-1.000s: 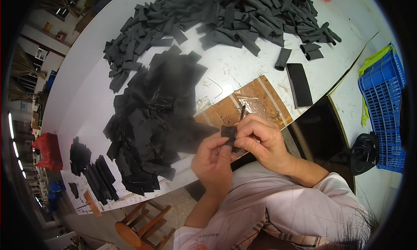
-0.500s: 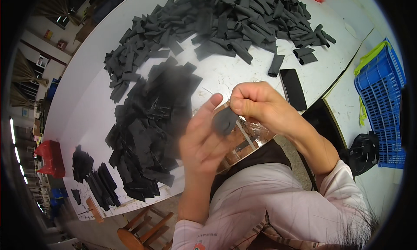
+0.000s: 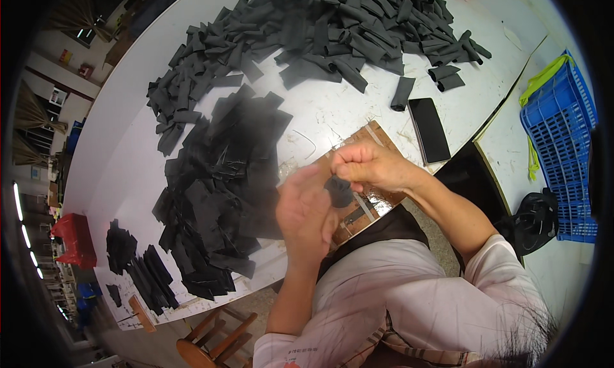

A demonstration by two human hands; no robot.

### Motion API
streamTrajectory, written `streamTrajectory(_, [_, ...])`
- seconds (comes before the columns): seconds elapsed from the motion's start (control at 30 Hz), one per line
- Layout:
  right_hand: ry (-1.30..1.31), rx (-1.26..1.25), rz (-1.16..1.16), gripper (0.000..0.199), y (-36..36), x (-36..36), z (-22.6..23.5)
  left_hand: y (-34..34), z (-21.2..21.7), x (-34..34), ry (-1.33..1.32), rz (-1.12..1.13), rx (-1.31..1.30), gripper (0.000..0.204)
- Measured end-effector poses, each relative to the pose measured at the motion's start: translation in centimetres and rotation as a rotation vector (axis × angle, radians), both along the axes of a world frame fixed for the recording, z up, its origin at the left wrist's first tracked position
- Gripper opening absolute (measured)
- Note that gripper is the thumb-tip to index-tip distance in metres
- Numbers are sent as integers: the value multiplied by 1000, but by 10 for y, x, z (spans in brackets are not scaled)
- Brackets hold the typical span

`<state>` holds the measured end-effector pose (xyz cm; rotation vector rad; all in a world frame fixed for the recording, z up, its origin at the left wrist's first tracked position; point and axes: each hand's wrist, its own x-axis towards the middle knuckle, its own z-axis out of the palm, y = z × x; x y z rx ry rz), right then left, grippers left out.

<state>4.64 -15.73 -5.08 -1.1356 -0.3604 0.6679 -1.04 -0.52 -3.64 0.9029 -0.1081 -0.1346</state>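
Observation:
Over a wooden board (image 3: 362, 138) with metal strips, my right hand (image 3: 371, 165) pinches a dark grey fabric piece (image 3: 339, 191), which hangs bunched below the fingers. Close against its left side is my left hand (image 3: 303, 208), smeared by motion, so whether its fingers grip the fabric does not show. To the left lies a heap of flat dark fabric pieces (image 3: 214, 202). A larger pile of rolled, tube-like dark pieces (image 3: 358, 32) spreads across the far side of the white table (image 3: 118, 157).
A black phone (image 3: 429, 131) lies right of the board, with one loose fabric tube (image 3: 401, 93) beyond it. Blue plastic baskets (image 3: 556, 138) stand at the right beside a black bag (image 3: 536, 224). A wooden stool (image 3: 214, 336) and a red container (image 3: 73, 240) are at left.
My left hand has turned and its raised fingers have drawn in toward my right hand. The right hand has shifted slightly left and down with the fabric, which now looks more bunched.

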Motion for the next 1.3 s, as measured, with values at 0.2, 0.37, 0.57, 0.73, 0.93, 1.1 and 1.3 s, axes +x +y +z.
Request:
streamTrajectory(0.2, [-84,-112,-103,22,8,4,18,16,4,19,458,-50,-430,32])
streamTrajectory(0.37, [-15,-50,28,21,5,10,9,17,-16,14,423,-267,-882,34])
streamTrajectory(0.57, [14,-46,-4,21,-8,10,4,-7,2,9,179,-9,-198,36])
streamTrajectory(0.73, [-86,-65,53,19,3,12,18,-22,17,-8,-163,167,236,34])
streamTrajectory(0.93, [-52,-18,-39,20,5,-2,-8,-2,-17,-1,156,119,40,32])
streamTrajectory(1.1, [-115,-73,36,24,7,8,28,5,-1,4,270,-249,-722,33])
streamTrajectory(1.3, [-34,-8,28,23,-7,5,-14,-5,-17,-4,149,-10,-93,29])
